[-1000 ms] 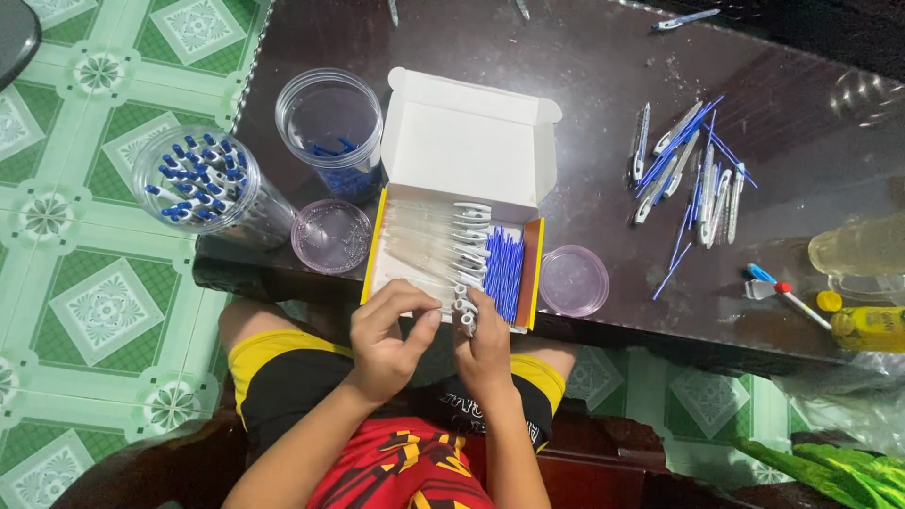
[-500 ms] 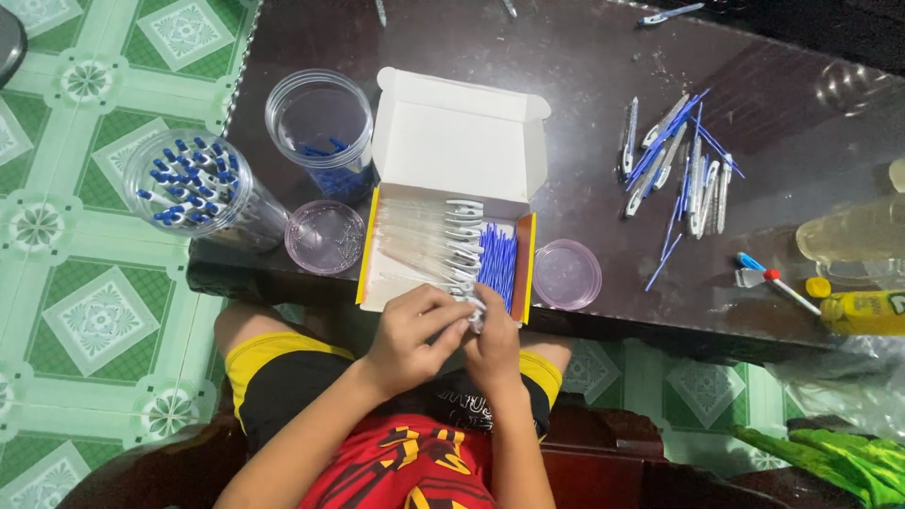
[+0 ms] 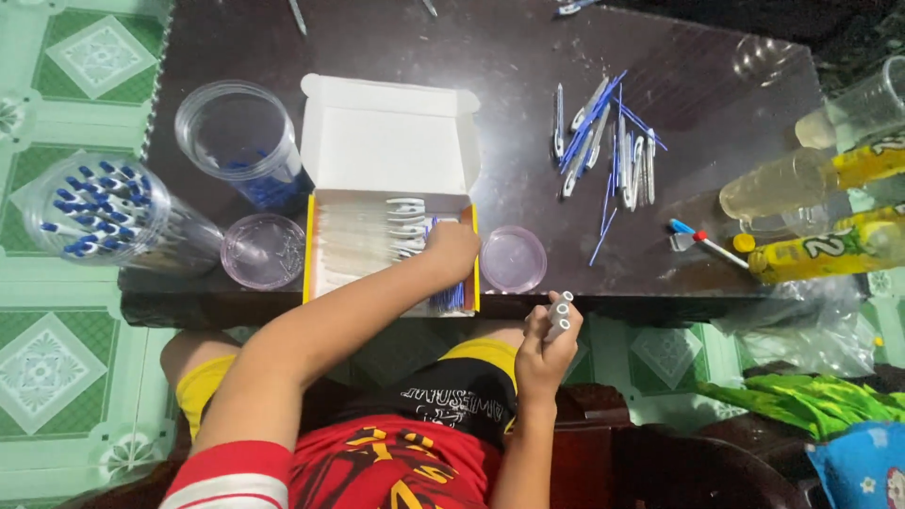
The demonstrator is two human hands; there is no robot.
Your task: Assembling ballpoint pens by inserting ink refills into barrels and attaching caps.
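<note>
The open white box (image 3: pixel 377 212) with yellow edges sits at the near table edge, clear pen barrels lined up inside, blue bits on the right. Left hand (image 3: pixel 452 250) is down in it, grip hidden. Right hand (image 3: pixel 547 344) clutches grey pen caps (image 3: pixel 561 311). Best to pick single pieces, gently.

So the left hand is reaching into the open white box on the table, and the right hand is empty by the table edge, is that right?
Not quite: the right hand is not empty. The head view shows it gripping a few grey pen barrels by the table edge. The left hand does reach into the open white box.
</note>
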